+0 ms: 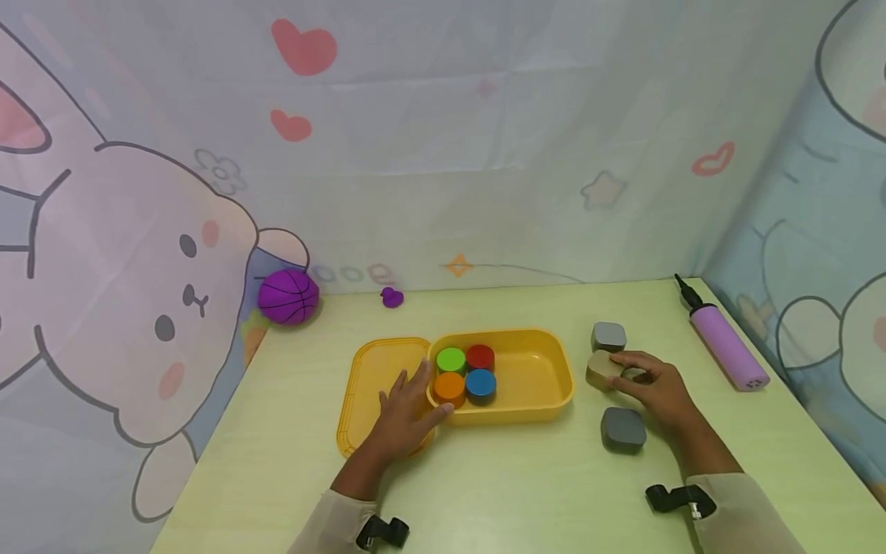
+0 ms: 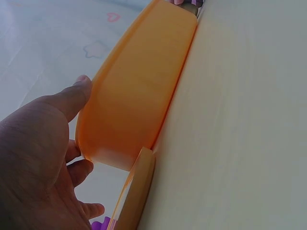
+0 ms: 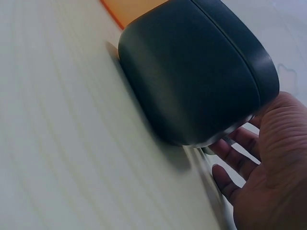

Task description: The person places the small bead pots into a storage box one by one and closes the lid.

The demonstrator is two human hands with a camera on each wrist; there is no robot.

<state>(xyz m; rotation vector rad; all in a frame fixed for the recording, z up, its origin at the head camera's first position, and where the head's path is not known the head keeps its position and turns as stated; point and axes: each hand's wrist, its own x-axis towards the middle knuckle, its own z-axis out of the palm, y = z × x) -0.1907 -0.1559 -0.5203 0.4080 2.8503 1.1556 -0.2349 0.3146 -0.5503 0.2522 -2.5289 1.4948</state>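
Observation:
A yellow tub (image 1: 529, 412) stands on the table, with round green (image 1: 451, 360), red (image 1: 481, 357), orange (image 1: 450, 388) and blue (image 1: 481, 385) pieces in its left half. At the tub's left end my left hand (image 1: 401, 419) rests with spread fingers, the thumb at the near rim. Under that hand lies a flat yellow lid (image 1: 363, 385). My right hand (image 1: 654, 388) pinches a tan rounded box (image 1: 601, 371) between thumb and fingers. Behind it sits a light grey box (image 1: 609, 336); nearer stands a dark grey one (image 1: 623, 431), which fills much of the right wrist view.
A purple ball (image 1: 288, 297) and a small purple duck (image 1: 391, 298) are at the back left. On the right lies a purple hand pump (image 1: 727, 346) with a black nozzle. A printed cloth backdrop (image 1: 429, 154) hangs behind the table.

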